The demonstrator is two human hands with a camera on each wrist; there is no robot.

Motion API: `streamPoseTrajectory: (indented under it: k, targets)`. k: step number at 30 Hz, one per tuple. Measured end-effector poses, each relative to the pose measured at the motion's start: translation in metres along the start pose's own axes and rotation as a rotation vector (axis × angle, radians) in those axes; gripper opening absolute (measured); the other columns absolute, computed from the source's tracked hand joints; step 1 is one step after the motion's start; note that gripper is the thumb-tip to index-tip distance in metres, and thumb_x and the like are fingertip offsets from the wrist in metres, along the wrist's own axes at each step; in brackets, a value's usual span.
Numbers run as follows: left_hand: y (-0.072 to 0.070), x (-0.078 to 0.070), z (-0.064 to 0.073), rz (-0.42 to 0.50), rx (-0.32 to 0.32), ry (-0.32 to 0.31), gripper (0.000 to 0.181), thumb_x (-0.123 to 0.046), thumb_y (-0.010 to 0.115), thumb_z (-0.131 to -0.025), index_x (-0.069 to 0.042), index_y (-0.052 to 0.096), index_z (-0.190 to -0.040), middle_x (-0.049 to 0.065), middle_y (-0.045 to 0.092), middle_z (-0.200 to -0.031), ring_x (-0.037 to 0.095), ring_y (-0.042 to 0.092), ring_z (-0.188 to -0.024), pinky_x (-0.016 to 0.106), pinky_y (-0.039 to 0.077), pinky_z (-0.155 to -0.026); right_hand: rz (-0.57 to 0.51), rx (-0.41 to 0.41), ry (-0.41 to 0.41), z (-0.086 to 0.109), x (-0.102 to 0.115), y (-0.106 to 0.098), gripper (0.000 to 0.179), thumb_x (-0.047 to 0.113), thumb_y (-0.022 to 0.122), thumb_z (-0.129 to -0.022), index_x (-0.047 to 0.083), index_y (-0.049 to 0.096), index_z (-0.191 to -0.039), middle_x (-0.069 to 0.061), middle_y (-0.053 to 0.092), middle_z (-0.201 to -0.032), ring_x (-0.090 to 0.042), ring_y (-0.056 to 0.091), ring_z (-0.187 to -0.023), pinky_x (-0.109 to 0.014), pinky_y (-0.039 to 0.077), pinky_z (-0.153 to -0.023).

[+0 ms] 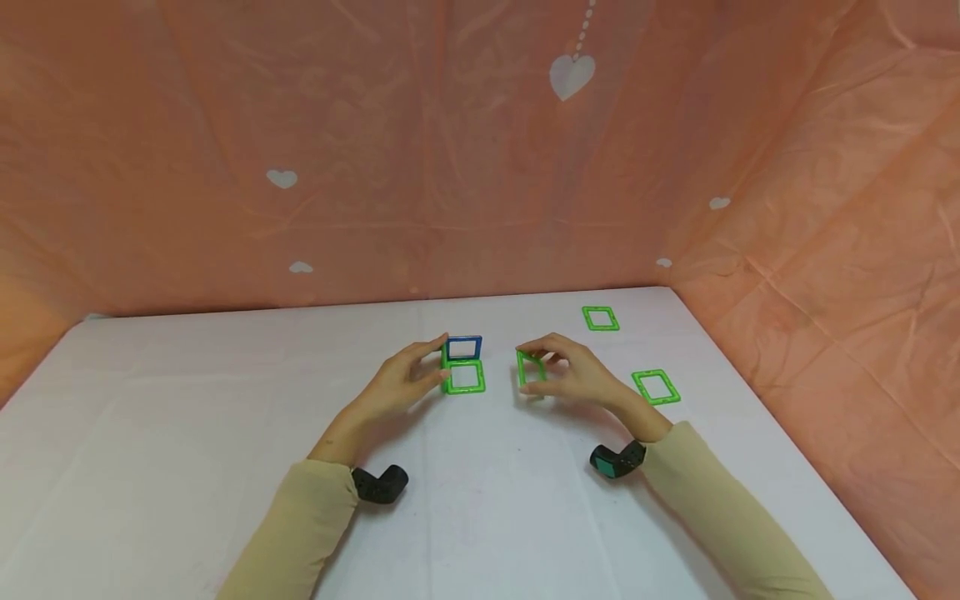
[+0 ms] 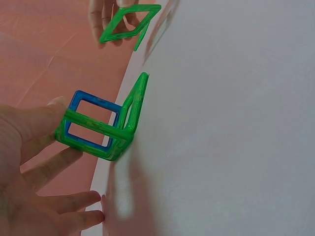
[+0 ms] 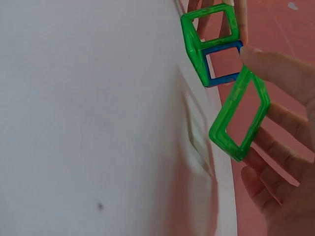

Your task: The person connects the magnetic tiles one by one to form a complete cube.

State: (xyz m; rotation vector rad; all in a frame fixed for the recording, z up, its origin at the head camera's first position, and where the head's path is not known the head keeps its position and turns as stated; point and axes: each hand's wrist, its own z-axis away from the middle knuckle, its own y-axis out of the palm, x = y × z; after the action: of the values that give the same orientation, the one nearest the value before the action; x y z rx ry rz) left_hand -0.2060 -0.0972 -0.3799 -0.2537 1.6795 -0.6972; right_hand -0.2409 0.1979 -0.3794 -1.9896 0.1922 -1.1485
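Observation:
My left hand [image 1: 401, 379] pinches the left side of a small joined group of square magnetic tiles. In this group, one green tile [image 1: 467, 390] lies on the white table, and a blue tile [image 1: 478, 348] stands upright along its far edge. A second green tile [image 2: 88, 120] stands on the left side, between my left thumb and fingers. To the right, apart from the group, my right hand [image 1: 573, 375] grips a single green tile [image 3: 229, 108] by its edges, tilted up on edge. The right wrist view shows the thumb on its top corner and fingers behind it.
Two loose green tiles lie flat on the table's right side, one far tile [image 1: 604, 327] near the back edge and one nearer tile [image 1: 665, 401] beyond my right wrist. An orange cloth [image 1: 480, 167] with pale hearts hangs behind the table and along its right side.

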Motion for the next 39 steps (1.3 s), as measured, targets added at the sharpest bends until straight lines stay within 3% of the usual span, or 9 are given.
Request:
streamPoseTrajectory:
  k: [12, 28, 39]
  targets:
    - [0.000, 0.001, 0.000, -0.013, -0.005, 0.000, 0.057, -0.017, 0.061, -0.094, -0.009, 0.040, -0.146, 0.021, 0.045, -0.143, 0.038, 0.033, -0.139, 0.054, 0.027, -0.114, -0.085, -0.025, 0.029, -0.012, 0.000, 0.006, 0.056, 0.019, 0.083, -0.074, 0.007, 0.062, -0.124, -0.002, 0.064, -0.121, -0.019, 0.060, -0.112, -0.039, 0.050, -0.091]
    - [0.002, 0.001, 0.000, 0.000, -0.008, 0.013, 0.056, -0.016, 0.060, -0.095, -0.008, 0.040, -0.146, 0.021, 0.046, -0.142, 0.038, 0.034, -0.139, 0.053, 0.027, -0.114, -0.221, -0.015, 0.056, -0.021, 0.005, 0.014, 0.056, 0.013, 0.079, -0.078, 0.000, 0.057, -0.128, -0.017, 0.061, -0.126, -0.025, 0.059, -0.116, -0.041, 0.046, -0.101]
    - [0.001, 0.000, 0.001, -0.007, -0.005, 0.010, 0.057, -0.017, 0.061, -0.095, -0.009, 0.039, -0.147, 0.021, 0.046, -0.142, 0.038, 0.034, -0.139, 0.053, 0.027, -0.114, -0.314, -0.008, 0.060, -0.026, 0.003, 0.017, 0.054, 0.005, 0.076, -0.079, -0.002, 0.055, -0.128, -0.017, 0.061, -0.127, -0.032, 0.058, -0.119, -0.046, 0.046, -0.101]
